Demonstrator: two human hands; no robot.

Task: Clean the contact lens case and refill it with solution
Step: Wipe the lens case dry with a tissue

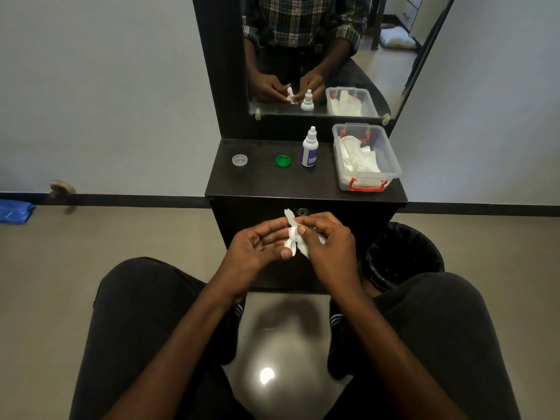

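Both hands are together in front of the black cabinet, below its top. My left hand [257, 245] pinches the white contact lens case [291, 242] by its lower end, holding it upright. My right hand [328, 245] presses a white tissue [302, 248] against the case; a tissue tip sticks up above the fingers. On the cabinet top [260, 183] lie two loose caps, a clear one [239, 160] at the left and a green one [283, 160] in the middle. The white solution bottle [309, 148] stands upright beside the green cap, its cap on.
A clear plastic box [365, 156] with red clips holds white tissues at the right of the cabinet top. A black-lined waste bin [403, 253] stands on the floor to the right of the cabinet. A mirror [318, 56] rises behind the cabinet top.
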